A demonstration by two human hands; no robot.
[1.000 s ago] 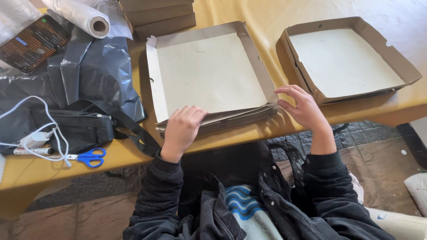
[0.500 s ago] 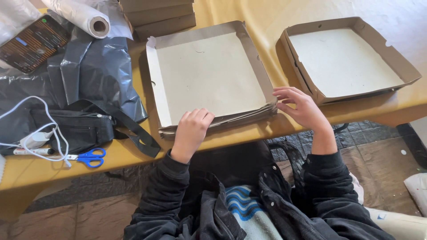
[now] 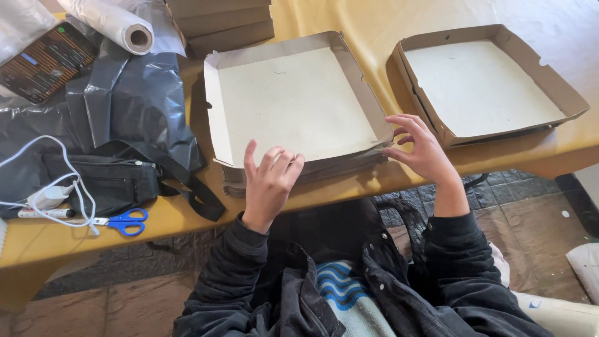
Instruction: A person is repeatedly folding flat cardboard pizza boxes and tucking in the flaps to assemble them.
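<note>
Person seated at a yellow table (image 3: pixel 349 19), dark jacket sleeves nearest the viewer. Left hand (image 3: pixel 269 181) raised at the table's near edge, back of hand showing, fingers (image 3: pixel 249 157) spread and straight, gripping nothing, tips just at the near edge of the flat cardboard box tray (image 3: pixel 293 103). Right hand (image 3: pixel 421 148) at the tray's near right corner, fingers (image 3: pixel 405 120) curled and apart, tips at or touching the corner wall; can't tell if any pinch. The tray sits on a stack of flat cardboard blanks (image 3: pixel 312 171) at the front middle of the table, side walls folded up, near wall low.

Left of the tray: blue-handled scissors (image 3: pixel 123 221) near the front edge, beside a white cable (image 3: pixel 59 187) with charger and a black pouch (image 3: pixel 100 181) with strap. Behind these, crumpled black plastic sheet (image 3: pixel 134 100).

Right of the tray, apart from it: a second cardboard box (image 3: pixel 493 81), fully folded, all four walls upright, empty.

Far side: a phone (image 3: pixel 43 59) with lit screen at far left, a roll of clear plastic film (image 3: pixel 118 25) next to it, and a pile of brown cardboard (image 3: pixel 218 19) behind the tray.
</note>
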